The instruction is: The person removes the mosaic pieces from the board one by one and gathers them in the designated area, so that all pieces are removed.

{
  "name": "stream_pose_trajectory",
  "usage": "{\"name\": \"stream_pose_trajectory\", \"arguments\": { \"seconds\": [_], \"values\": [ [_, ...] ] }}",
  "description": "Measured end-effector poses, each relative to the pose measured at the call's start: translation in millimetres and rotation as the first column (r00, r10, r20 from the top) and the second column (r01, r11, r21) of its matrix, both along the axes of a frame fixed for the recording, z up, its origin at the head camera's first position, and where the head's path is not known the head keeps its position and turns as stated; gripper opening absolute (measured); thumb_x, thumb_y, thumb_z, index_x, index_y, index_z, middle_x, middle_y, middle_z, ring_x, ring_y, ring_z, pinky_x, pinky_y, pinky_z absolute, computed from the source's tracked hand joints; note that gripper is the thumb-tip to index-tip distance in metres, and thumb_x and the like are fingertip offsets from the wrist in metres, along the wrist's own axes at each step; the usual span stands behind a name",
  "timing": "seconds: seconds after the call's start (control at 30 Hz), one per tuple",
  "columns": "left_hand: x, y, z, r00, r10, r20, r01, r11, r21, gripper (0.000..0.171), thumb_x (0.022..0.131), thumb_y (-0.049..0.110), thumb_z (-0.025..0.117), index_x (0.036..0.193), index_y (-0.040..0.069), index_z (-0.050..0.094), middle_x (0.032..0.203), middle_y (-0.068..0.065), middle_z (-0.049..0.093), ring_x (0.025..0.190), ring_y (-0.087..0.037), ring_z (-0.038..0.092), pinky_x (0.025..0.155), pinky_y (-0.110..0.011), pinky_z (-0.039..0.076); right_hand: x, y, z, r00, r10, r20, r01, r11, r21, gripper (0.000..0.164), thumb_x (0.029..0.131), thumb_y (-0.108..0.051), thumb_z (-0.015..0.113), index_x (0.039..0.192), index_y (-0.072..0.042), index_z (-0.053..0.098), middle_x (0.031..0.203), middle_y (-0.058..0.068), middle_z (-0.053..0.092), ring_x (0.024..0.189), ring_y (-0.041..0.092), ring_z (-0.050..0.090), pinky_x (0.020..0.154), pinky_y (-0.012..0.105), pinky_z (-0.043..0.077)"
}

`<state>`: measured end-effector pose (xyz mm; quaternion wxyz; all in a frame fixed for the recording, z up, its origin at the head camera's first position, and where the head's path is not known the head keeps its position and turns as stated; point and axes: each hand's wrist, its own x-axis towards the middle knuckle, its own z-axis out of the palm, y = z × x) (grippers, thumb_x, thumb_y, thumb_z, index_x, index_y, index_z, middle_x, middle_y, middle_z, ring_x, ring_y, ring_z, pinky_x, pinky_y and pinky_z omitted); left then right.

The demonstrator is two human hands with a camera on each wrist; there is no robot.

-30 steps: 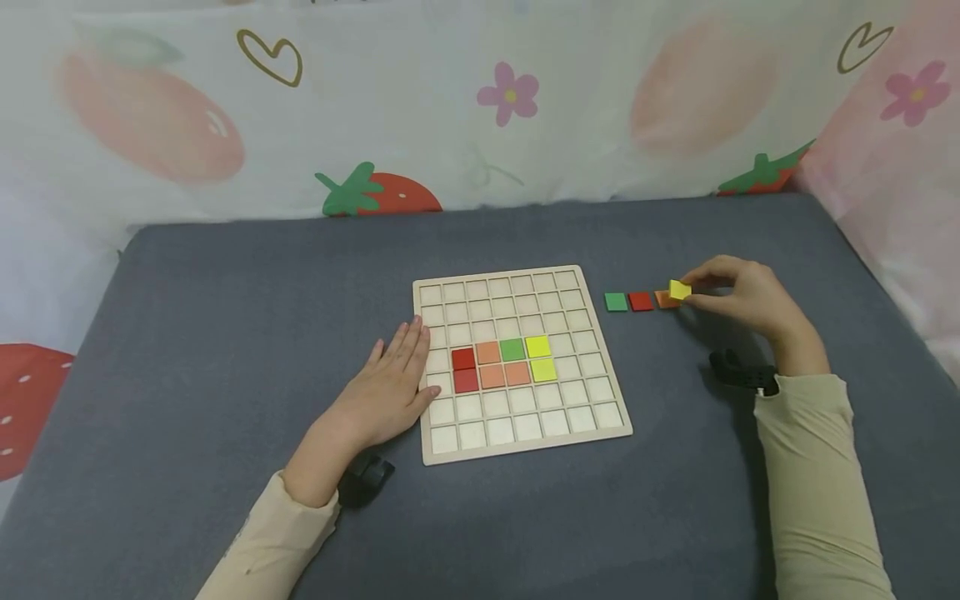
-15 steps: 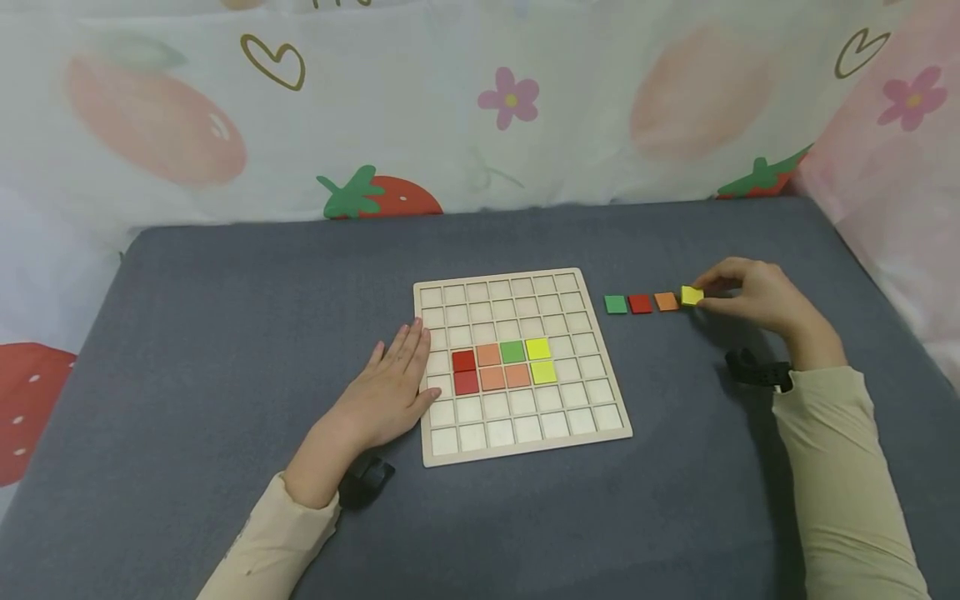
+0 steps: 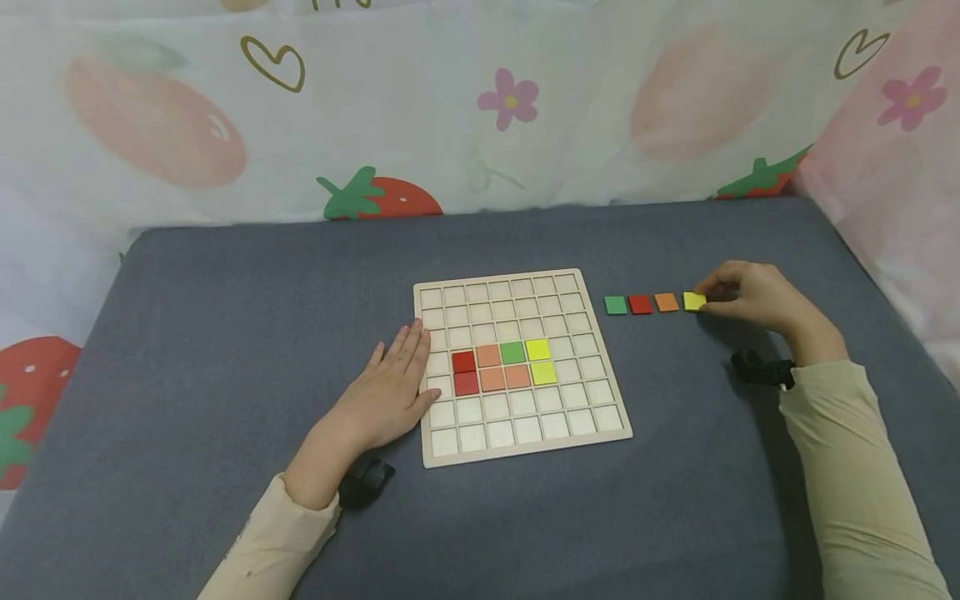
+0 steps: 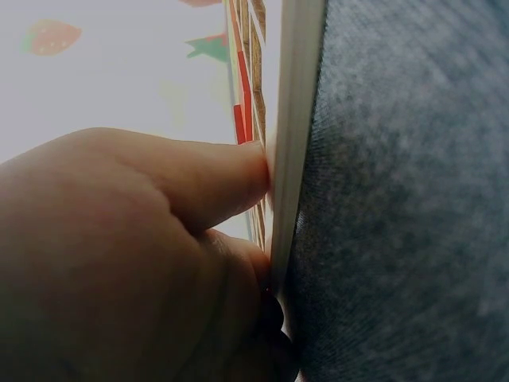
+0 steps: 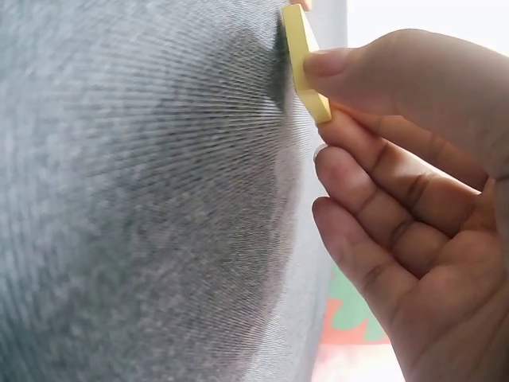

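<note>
My right hand (image 3: 757, 296) pinches a small yellow square tile (image 3: 693, 302) between thumb and fingers, at the right end of a short row. In the right wrist view the yellow tile (image 5: 304, 64) shows edge-on, close over the grey cloth. Left of it in the row lie an orange tile (image 3: 666, 302), a red tile (image 3: 640, 304) and a green tile (image 3: 616, 305). My left hand (image 3: 386, 387) lies flat with fingers straight on the left edge of the wooden grid board (image 3: 527, 451). In the left wrist view its thumb (image 4: 231, 175) touches the board's rim (image 4: 290, 119).
Coloured tiles fill two short rows in the board's middle: red (image 3: 465, 382), salmon (image 3: 492, 378), green (image 3: 512, 352) and yellow (image 3: 543, 372). A grey cloth (image 3: 225, 333) covers the table. Behind hangs a curtain (image 3: 570, 150) printed with fruit and flowers.
My right hand has moved right and a little down with the yellow tile, from over the orange tile to the row's right end. The left hand has stayed still.
</note>
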<state>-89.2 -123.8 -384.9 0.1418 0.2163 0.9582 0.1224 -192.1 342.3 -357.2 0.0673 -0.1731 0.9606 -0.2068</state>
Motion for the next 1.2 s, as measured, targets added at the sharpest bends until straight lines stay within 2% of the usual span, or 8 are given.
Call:
{"name": "stream_pose_trajectory", "arguments": {
  "seconds": [0.23, 0.5, 0.7, 1.0, 1.1, 1.2],
  "values": [
    [-0.6, -0.4, 0.7, 1.000, -0.007, 0.003, 0.007, 1.000, -0.003, 0.074, 0.099, 0.034, 0.045, 0.148, -0.006, 0.007, 0.156, -0.018, 0.000, 0.143, -0.032, 0.001, 0.112, -0.052, 0.009, -2.5, 2.2, -5.0, 0.999, 0.039, -0.036, -0.040, 0.999, -0.021, 0.023, 0.078, -0.004, 0.076, 0.099, 0.002, 0.071, 0.095, 0.013, 0.067, 0.086, 0.029, 0.063, 0.069, 0.026, 0.048],
    [-0.1, -0.5, 0.7, 1.000, -0.003, 0.003, 0.003, 1.000, 0.007, 0.074, 0.099, 0.034, 0.046, 0.148, -0.006, 0.008, 0.156, -0.018, 0.001, 0.143, -0.032, 0.001, 0.112, -0.052, 0.009, -3.9, 1.4, -6.2, 0.999, 0.027, -0.037, -0.027, 1.000, -0.014, 0.020, 0.080, -0.003, 0.073, 0.100, -0.004, 0.073, 0.099, 0.008, 0.066, 0.089, 0.025, 0.059, 0.073, 0.033, 0.046],
    [-0.3, -0.3, 1.1, 1.000, -0.001, 0.004, 0.001, 1.000, 0.007, 0.074, 0.099, 0.034, 0.046, 0.148, -0.006, 0.008, 0.156, -0.018, 0.001, 0.143, -0.032, 0.001, 0.112, -0.051, 0.009, -6.4, 1.2, -6.4, 0.998, 0.044, -0.033, -0.045, 0.999, -0.007, 0.020, 0.080, -0.005, 0.073, 0.101, -0.004, 0.073, 0.100, 0.009, 0.066, 0.090, 0.025, 0.058, 0.074, 0.037, 0.045],
    [-0.2, -0.4, 0.6, 1.000, -0.001, 0.000, 0.001, 1.000, 0.003, 0.074, 0.099, 0.034, 0.045, 0.149, -0.006, 0.007, 0.156, -0.019, 0.000, 0.143, -0.032, 0.001, 0.113, -0.051, 0.009, -5.0, 1.5, -4.7, 1.000, -0.026, 0.015, 0.027, 0.999, -0.035, 0.023, 0.081, -0.007, 0.073, 0.104, -0.003, 0.071, 0.103, 0.014, 0.068, 0.093, 0.025, 0.061, 0.079, 0.034, 0.047],
    [-0.6, -0.2, -0.1, 1.000, -0.003, 0.003, 0.003, 1.000, 0.000, 0.074, 0.099, 0.034, 0.044, 0.149, -0.005, 0.007, 0.156, -0.018, 0.000, 0.143, -0.032, 0.000, 0.113, -0.051, 0.008, -3.9, 1.9, -4.9, 0.997, -0.066, 0.047, 0.069, 0.996, -0.051, 0.026, 0.082, -0.009, 0.073, 0.106, -0.002, 0.070, 0.104, 0.015, 0.068, 0.091, 0.019, 0.062, 0.079, 0.032, 0.046],
    [-1.1, 0.0, -0.7, 1.000, -0.004, 0.007, 0.004, 1.000, -0.003, 0.074, 0.099, 0.034, 0.044, 0.149, -0.005, 0.006, 0.156, -0.018, -0.001, 0.143, -0.031, -0.001, 0.113, -0.051, 0.008, -2.5, 2.7, -5.4, 0.992, -0.098, 0.077, 0.104, 0.992, -0.069, 0.028, 0.083, -0.011, 0.073, 0.109, -0.002, 0.069, 0.105, 0.016, 0.068, 0.087, 0.006, 0.061, 0.078, 0.026, 0.045]
  ]
}}
